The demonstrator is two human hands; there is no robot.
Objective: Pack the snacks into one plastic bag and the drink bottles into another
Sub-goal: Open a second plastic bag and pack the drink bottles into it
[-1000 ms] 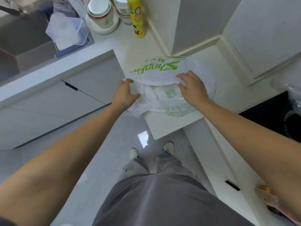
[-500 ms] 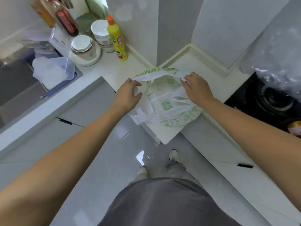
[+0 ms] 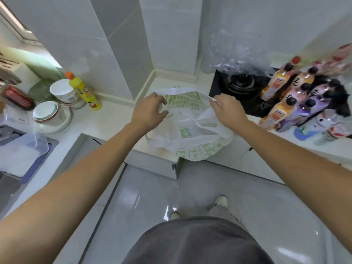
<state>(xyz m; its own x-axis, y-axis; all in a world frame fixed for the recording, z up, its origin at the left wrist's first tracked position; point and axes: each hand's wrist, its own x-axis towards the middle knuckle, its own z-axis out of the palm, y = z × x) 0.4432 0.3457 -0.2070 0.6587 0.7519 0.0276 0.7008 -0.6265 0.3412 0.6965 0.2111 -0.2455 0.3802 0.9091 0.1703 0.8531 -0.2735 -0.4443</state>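
Note:
A white plastic bag with green print point(image 3: 190, 128) lies on the corner of the white counter point(image 3: 114, 119), its mouth spread wide. My left hand point(image 3: 150, 111) grips the bag's left rim and my right hand point(image 3: 226, 109) grips the right rim, holding it apart. Several drink bottles point(image 3: 291, 105) with orange, purple and pink labels stand grouped on the counter to the right, beside the stove. Red snack packets point(image 3: 341, 58) show blurred at the far right. A clear plastic bag point(image 3: 238, 54) rests over the stove.
A black gas stove point(image 3: 240, 86) sits right of the bag. On the left stand a yellow detergent bottle point(image 3: 83, 92), stacked bowls point(image 3: 47, 113) and a clear box point(image 3: 21, 151) by the sink. The counter edge drops to grey floor point(image 3: 152, 197) where I stand.
My hands have pulled the bag's mouth wider apart. The view has swung up and to the right, bringing the stove, the drink bottles and the snacks into sight.

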